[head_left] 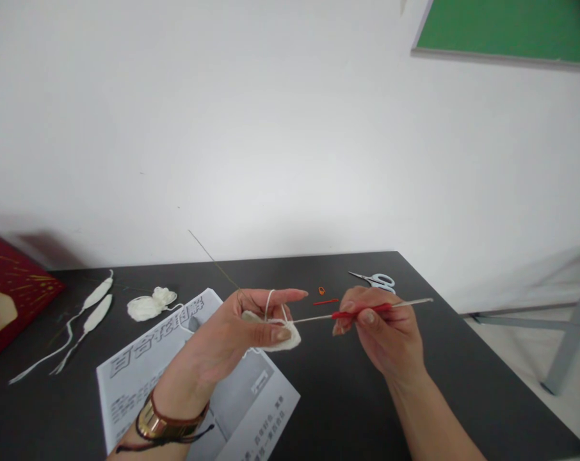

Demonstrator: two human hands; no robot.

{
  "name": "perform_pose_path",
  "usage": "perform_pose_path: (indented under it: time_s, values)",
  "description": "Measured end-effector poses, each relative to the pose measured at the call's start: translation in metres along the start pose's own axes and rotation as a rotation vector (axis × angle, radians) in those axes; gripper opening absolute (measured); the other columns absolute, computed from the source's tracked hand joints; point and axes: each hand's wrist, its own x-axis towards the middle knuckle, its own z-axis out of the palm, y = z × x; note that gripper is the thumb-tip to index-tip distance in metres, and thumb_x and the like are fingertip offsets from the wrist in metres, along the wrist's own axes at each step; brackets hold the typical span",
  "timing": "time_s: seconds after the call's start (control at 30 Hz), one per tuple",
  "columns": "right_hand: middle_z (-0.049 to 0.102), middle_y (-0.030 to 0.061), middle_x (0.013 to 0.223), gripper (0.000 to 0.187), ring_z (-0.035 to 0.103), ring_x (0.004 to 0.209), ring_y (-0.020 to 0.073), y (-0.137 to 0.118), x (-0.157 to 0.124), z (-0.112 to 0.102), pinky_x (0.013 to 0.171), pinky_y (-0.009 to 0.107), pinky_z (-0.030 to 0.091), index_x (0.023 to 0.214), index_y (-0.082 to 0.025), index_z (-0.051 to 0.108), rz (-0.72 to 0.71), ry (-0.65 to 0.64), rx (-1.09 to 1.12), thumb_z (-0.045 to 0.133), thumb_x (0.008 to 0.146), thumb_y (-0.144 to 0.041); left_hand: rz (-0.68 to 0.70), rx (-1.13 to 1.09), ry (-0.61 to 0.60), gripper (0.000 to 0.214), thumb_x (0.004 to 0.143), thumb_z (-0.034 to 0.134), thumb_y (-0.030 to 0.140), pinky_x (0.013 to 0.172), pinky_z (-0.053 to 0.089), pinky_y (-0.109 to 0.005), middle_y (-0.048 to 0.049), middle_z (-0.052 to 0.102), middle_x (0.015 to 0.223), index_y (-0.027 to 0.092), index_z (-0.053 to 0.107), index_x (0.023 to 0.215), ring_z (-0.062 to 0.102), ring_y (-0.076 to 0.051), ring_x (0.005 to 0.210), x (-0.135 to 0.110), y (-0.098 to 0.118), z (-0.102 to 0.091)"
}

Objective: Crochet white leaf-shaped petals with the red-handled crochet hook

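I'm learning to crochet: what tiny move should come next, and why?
Probably catch the yarn with the hook: the right hand holds it with one end at the white piece, which the left hand pinches, yarn looped over its index finger.

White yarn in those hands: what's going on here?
Someone's left hand pinches a small white yarn piece, with a strand looped over the index finger. Their right hand holds a red-handled hook, one end at the piece. On the dark table, a yarn bundle and two slender white pieces lie off to the left.
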Motion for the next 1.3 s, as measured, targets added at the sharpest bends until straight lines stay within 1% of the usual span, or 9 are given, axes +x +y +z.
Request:
perform_pose_path:
  time_s: [0.17, 0.3, 0.43, 0.57, 0.77, 1.0, 1.17, 1.3]
  values:
    - [0.066, 0.0045, 0.064, 0.008, 0.062, 0.054, 0.0179, -0.004, 0.0, -0.003, 0.047, 0.031, 0.051, 0.078, -0.021, 0.075, -0.007, -0.052, -0.044, 0.071, 0.077, -0.028, -0.047, 0.036, -0.036, 0.042, 0.062, 0.078, 0.019, 0.059, 0.039, -0.023, -0.0005, 0.061, 0.071, 0.021, 0.073, 0.103, 0.051, -0.009, 0.06, -0.002, 0.0, 0.0]
    - [0.066, 0.0053, 0.065, 0.008, 0.061, 0.059, 0.0187, -0.004, -0.001, -0.008, 0.047, 0.03, 0.051, 0.078, -0.021, 0.075, -0.046, -0.094, -0.073, 0.071, 0.077, -0.029, -0.06, 0.075, -0.078, 0.042, 0.063, 0.078, 0.02, 0.058, 0.04, -0.023, -0.0005, 0.061, 0.069, 0.02, 0.072, 0.104, 0.053, -0.011, 0.06, -0.002, -0.001, -0.002]
    - [0.067, 0.0063, 0.068, 0.009, 0.062, 0.06, 0.0179, -0.005, -0.001, -0.012, 0.048, 0.03, 0.054, 0.083, -0.02, 0.075, -0.076, -0.193, -0.068, 0.07, 0.078, -0.026, -0.076, 0.114, -0.138, 0.044, 0.062, 0.079, 0.021, 0.056, 0.038, -0.022, -0.0006, 0.061, 0.07, 0.019, 0.072, 0.106, 0.052, -0.01, 0.061, -0.002, -0.003, -0.006]
    - [0.067, 0.0064, 0.07, 0.01, 0.063, 0.061, 0.0171, -0.009, -0.001, -0.013, 0.049, 0.028, 0.054, 0.084, -0.019, 0.075, -0.073, -0.237, -0.104, 0.07, 0.079, -0.025, -0.074, 0.143, -0.145, 0.045, 0.063, 0.078, 0.019, 0.054, 0.034, -0.021, 0.0006, 0.058, 0.068, 0.019, 0.071, 0.107, 0.049, -0.009, 0.059, -0.002, -0.005, -0.009]
    - [0.067, 0.0076, 0.073, 0.01, 0.065, 0.063, 0.0178, -0.013, -0.001, -0.013, 0.048, 0.027, 0.053, 0.085, -0.019, 0.075, -0.079, -0.248, -0.156, 0.069, 0.079, -0.024, -0.058, 0.12, -0.132, 0.046, 0.065, 0.078, 0.02, 0.056, 0.036, -0.02, 0.0013, 0.058, 0.07, 0.02, 0.069, 0.11, 0.049, -0.008, 0.059, -0.003, -0.005, -0.008]
    - [0.068, 0.0077, 0.073, 0.009, 0.065, 0.064, 0.0183, -0.013, 0.0, -0.013, 0.049, 0.028, 0.053, 0.086, -0.019, 0.075, -0.102, -0.248, -0.186, 0.069, 0.079, -0.022, -0.076, 0.102, -0.099, 0.043, 0.066, 0.078, 0.021, 0.057, 0.038, -0.019, 0.0011, 0.061, 0.071, 0.023, 0.07, 0.108, 0.052, -0.007, 0.061, -0.001, -0.005, -0.006]
    - [0.068, 0.0067, 0.073, 0.009, 0.065, 0.064, 0.0165, -0.015, 0.001, -0.016, 0.051, 0.026, 0.053, 0.084, -0.02, 0.075, -0.105, -0.273, -0.214, 0.071, 0.078, -0.016, -0.062, 0.15, -0.111, 0.042, 0.067, 0.078, 0.021, 0.056, 0.037, -0.019, 0.0017, 0.061, 0.068, 0.022, 0.07, 0.109, 0.052, -0.006, 0.059, -0.001, -0.006, -0.008]
    - [0.069, 0.0067, 0.071, 0.008, 0.065, 0.064, 0.0162, -0.017, 0.001, -0.017, 0.051, 0.026, 0.053, 0.084, -0.019, 0.075, -0.1, -0.291, -0.214, 0.071, 0.077, -0.018, -0.078, 0.159, -0.122, 0.041, 0.067, 0.078, 0.02, 0.056, 0.036, -0.019, 0.0023, 0.059, 0.068, 0.022, 0.07, 0.108, 0.052, -0.006, 0.059, -0.001, -0.006, -0.008]
